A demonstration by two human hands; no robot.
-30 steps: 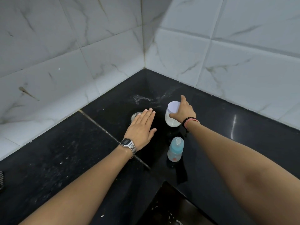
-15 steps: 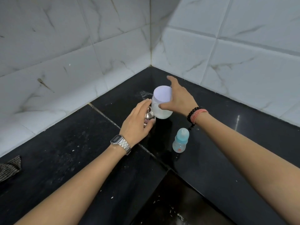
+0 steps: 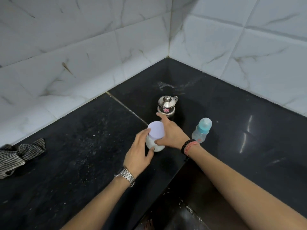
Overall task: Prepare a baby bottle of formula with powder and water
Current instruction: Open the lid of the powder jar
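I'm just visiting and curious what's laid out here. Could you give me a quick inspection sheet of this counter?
Surface: black stone counter, speckled with pale dust.
Job's things: white-lidded jar of white powder; capped baby bottle upright to its right; lidded steel pot behind.
Clutter: checked cloth at the left edge.
Hands: left hand and right hand both grip the jar.
Cables: nothing seen.
Surroundings: white marbled wall tiles meeting in a corner.

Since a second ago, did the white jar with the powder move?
Yes. The white jar came toward the person, away from the wall corner. It was beside the steel pot; now it sits nearer than the pot, held by the left hand and right hand.
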